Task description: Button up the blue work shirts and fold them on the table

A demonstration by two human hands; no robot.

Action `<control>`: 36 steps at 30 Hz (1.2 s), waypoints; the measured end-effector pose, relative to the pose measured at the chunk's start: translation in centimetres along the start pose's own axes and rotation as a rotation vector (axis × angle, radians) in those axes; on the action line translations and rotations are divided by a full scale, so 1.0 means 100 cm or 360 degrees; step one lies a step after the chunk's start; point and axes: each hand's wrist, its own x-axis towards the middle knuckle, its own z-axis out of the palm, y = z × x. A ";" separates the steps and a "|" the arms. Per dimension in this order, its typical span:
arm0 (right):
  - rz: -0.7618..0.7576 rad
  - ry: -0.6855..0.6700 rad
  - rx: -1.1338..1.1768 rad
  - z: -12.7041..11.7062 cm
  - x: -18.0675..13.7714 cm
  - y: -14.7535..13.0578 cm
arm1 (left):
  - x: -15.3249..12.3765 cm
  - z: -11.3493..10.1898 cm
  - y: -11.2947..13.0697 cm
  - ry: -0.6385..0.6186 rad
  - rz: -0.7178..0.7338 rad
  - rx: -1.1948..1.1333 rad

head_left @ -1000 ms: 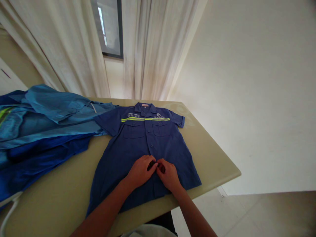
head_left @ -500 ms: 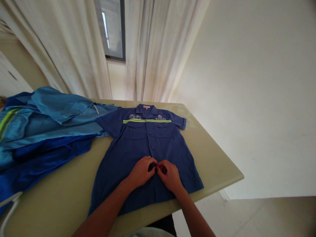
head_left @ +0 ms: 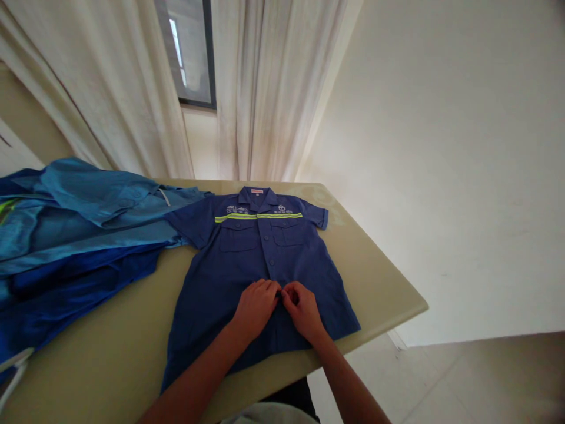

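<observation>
A dark blue short-sleeved work shirt [head_left: 247,259] with a yellow-green reflective stripe across the chest lies flat, front up, on a beige table [head_left: 110,341]. My left hand [head_left: 256,306] and my right hand [head_left: 302,309] meet at the shirt's front placket, low on the shirt. Both hands have their fingers curled and pinched on the placket fabric where the two edges meet. The button under the fingertips is hidden by the fingers.
A heap of lighter blue garments [head_left: 66,235] covers the table's left side, with a white cord [head_left: 13,371] at the lower left. White curtains [head_left: 265,88] and a window [head_left: 188,53] stand behind the table. The table's right edge [head_left: 397,318] drops to a tiled floor.
My fingertips have closed tighter together on the placket, and the dark gap between the two hands is gone. The view has shifted slightly.
</observation>
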 end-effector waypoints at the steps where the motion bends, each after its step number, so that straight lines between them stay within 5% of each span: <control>1: -0.0001 -0.0005 0.0010 0.000 0.000 0.000 | 0.000 0.001 0.000 0.0013 -0.0012 0.0008; 6: 0.0014 -0.0035 0.0060 -0.002 0.004 -0.002 | -0.002 0.006 -0.009 0.0063 0.0049 0.0029; 12: 0.0063 0.0211 0.0070 -0.009 0.001 -0.006 | 0.002 0.000 -0.020 0.0197 0.0011 -0.0019; 15: -0.0159 -0.0021 -0.0279 -0.020 -0.016 -0.005 | -0.007 0.003 -0.026 0.0330 -0.0177 0.0077; 18: -0.0302 -0.0356 -0.0627 -0.035 -0.038 0.000 | -0.026 0.008 -0.033 0.0178 -0.0198 0.0138; 23: -0.0176 -0.0423 -0.0733 -0.063 -0.049 -0.002 | -0.063 0.011 -0.035 0.0264 -0.0308 0.0309; 28: -0.0381 -0.0271 -0.0673 -0.060 0.017 -0.038 | -0.081 0.024 -0.007 0.0307 -0.0327 0.0368; 32: -0.0616 -0.0262 -0.0733 -0.017 0.101 -0.053 | -0.088 0.036 0.018 0.0376 -0.0380 0.0369; 36: -0.0426 -0.0300 -0.0887 0.034 0.154 -0.031 | -0.092 0.029 0.004 0.0401 -0.0432 0.0231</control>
